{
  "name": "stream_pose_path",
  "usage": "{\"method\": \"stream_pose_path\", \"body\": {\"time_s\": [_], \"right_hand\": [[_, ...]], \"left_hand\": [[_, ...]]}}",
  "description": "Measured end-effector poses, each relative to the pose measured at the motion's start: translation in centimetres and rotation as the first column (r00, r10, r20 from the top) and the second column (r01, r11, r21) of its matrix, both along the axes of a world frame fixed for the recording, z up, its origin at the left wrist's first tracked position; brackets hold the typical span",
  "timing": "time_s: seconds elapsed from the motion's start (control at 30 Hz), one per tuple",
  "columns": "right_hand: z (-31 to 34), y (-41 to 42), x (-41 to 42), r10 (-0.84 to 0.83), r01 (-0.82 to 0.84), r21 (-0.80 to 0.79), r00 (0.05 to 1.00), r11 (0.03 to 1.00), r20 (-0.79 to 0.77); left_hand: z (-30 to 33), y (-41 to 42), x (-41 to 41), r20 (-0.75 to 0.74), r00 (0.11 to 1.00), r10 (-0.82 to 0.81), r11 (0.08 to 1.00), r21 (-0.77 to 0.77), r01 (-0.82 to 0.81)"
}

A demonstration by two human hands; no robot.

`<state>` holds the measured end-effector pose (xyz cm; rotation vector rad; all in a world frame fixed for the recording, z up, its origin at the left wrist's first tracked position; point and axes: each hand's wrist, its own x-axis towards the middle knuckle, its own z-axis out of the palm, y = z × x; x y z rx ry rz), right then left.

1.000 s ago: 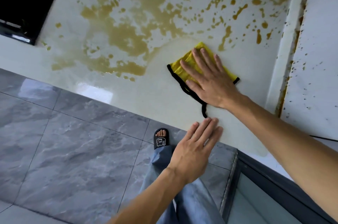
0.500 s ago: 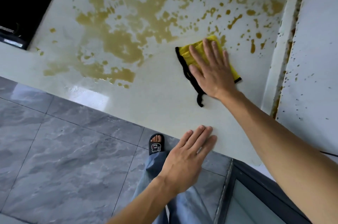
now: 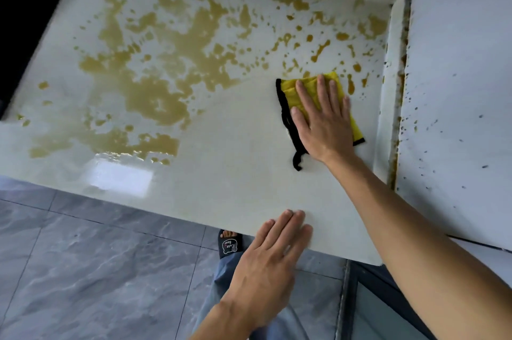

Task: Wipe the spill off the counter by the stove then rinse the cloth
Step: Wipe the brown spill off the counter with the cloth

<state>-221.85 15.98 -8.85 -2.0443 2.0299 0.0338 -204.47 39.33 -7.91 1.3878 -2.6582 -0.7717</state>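
A yellow cloth (image 3: 290,93) with a black edge lies flat on the white counter (image 3: 235,173), toward the right. My right hand (image 3: 322,120) presses on it with straight fingers and covers most of it. A brown-yellow spill (image 3: 155,68) spreads in pools and splashes over the counter's left and far parts, with drops just beyond the cloth. My left hand (image 3: 274,259) rests flat with fingertips on the counter's front edge, holding nothing.
The black stove (image 3: 25,20) borders the counter on the left. A raised white ledge (image 3: 390,90) and a spattered wall (image 3: 457,90) close the right side and back. Grey floor tiles (image 3: 97,270), my leg and a black slipper (image 3: 230,244) lie below.
My right hand has pushed the cloth away from me and to the right, toward the splashes near the ledge. The left hand stays at the counter's front edge.
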Motion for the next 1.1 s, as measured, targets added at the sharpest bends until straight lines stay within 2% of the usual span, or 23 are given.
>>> {"method": "stream_pose_path", "body": {"time_s": [0.13,0.23,0.3,0.43,0.6,0.67,0.77,0.83,1.0,1.1], "right_hand": [[-0.1,4.5,-0.8,-0.141,0.140,-0.036,0.990,0.989,-0.017],[-0.1,8.7,-1.8,-0.163,0.162,-0.041,0.986,0.986,-0.036],[-0.2,9.5,-2.3,-0.189,0.189,-0.014,0.980,0.982,-0.054],[-0.4,6.1,-2.3,-0.327,0.325,-0.052,0.944,0.944,-0.037],[-0.3,-1.2,-2.1,-0.442,0.440,-0.066,0.897,0.895,-0.015],[-0.4,-2.2,-1.0,-0.396,0.393,-0.083,0.918,0.916,-0.022],[-0.7,1.0,-0.2,-0.179,0.173,-0.145,0.984,0.974,-0.028],[-1.0,3.5,-1.4,-0.144,0.140,-0.138,0.989,0.980,-0.022],[-0.6,0.7,-3.5,-0.393,0.385,-0.132,0.919,0.913,-0.032],[-0.3,-5.0,-3.4,-0.439,0.435,-0.146,0.899,0.888,0.007]], "left_hand": [[1.5,-4.6,0.8,-0.188,0.973,0.136,0.990,-0.007,-0.140],[2.0,-10.6,1.0,-0.166,0.958,0.233,0.964,-0.088,-0.250],[1.8,-14.0,0.9,-0.109,0.962,0.252,0.959,-0.102,-0.263],[0.2,-16.8,1.0,-0.017,0.978,0.208,0.966,-0.153,-0.208],[-1.2,-16.0,1.1,-0.002,0.981,0.193,0.958,-0.215,-0.189],[-1.5,-15.9,1.1,-0.012,0.980,0.201,0.954,-0.225,-0.199],[-1.8,-16.0,1.2,-0.018,0.980,0.200,0.951,-0.237,-0.198],[-2.0,-16.1,1.2,-0.032,0.977,0.212,0.943,-0.255,-0.213],[-2.1,-16.1,1.1,-0.044,0.976,0.213,0.937,-0.274,-0.217],[-2.0,-16.1,1.0,-0.041,0.975,0.217,0.937,-0.272,-0.220]]}}
